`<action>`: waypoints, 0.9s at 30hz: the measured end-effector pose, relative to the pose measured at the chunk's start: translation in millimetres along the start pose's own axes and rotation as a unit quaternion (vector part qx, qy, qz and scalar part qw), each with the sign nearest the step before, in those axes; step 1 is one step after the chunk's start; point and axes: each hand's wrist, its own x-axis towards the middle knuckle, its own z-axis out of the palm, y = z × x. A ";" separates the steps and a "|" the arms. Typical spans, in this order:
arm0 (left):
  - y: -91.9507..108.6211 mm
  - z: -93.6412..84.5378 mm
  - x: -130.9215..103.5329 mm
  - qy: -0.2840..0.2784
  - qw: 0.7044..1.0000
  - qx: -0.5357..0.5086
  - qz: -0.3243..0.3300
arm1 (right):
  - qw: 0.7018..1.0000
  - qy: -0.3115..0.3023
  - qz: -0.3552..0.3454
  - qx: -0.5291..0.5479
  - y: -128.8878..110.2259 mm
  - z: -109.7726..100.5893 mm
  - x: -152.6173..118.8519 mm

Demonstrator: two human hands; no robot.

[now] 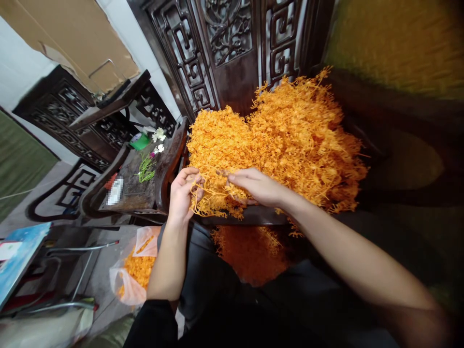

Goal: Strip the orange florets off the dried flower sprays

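Note:
A large heap of orange, branching plastic-looking sprigs [297, 140] is piled on a dark wooden bench against its carved back. In front of the heap, my left hand [183, 191] has its fingers curled round thin orange strands. My right hand [250, 186] reaches in from the right, thumb and fingers pinched on an orange sprig [234, 192] at the near edge of the pile. Both hands are closed and a short distance apart, with strands between them. The fingertips of the right hand are partly hidden among the orange pieces.
Left of the bench, a dark wooden side table [126, 169] bears a green tape roll [139, 140], white flowers [158, 135] and green stems [146, 168]. On the floor lies a clear plastic bag [126, 285] with more orange pieces. A blue-topped folding table [25, 256] stands far left.

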 end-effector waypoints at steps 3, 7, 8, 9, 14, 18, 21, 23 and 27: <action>-2.6 2.6 -0.9 0.036 0.998 0.021 0.036 | 0.996 -0.012 -0.022 -0.091 0.4 -0.8 -1.6; -7.1 5.6 -2.3 0.049 0.994 0.053 0.079 | 0.994 -0.005 -0.049 -0.102 8.4 1.1 3.6; -7.9 6.0 -3.0 0.049 0.993 0.062 0.084 | 0.995 0.003 -0.049 -0.087 9.5 3.1 5.2; -8.4 5.9 -3.9 0.048 0.993 0.069 0.086 | 0.996 0.009 -0.050 -0.076 10.0 5.5 6.7; -1.6 -2.7 -10.9 0.046 0.994 0.070 0.076 | 0.970 0.075 -0.121 -0.199 6.2 17.9 15.0; 6.8 -15.2 -11.1 0.058 0.996 0.005 0.069 | 0.904 0.154 -0.159 -0.367 0.0 18.9 44.6; 9.4 -23.5 -5.1 0.067 0.996 -0.042 0.036 | 0.846 0.192 -0.147 -0.476 -7.4 12.6 91.1; 11.9 -30.9 -1.6 0.058 0.996 -0.064 0.014 | 0.790 0.191 -0.117 -0.571 -12.8 3.1 127.2; 18.9 -52.1 0.7 0.077 0.990 -0.108 0.056 | 0.746 0.231 -0.046 -0.623 -19.6 -25.7 182.1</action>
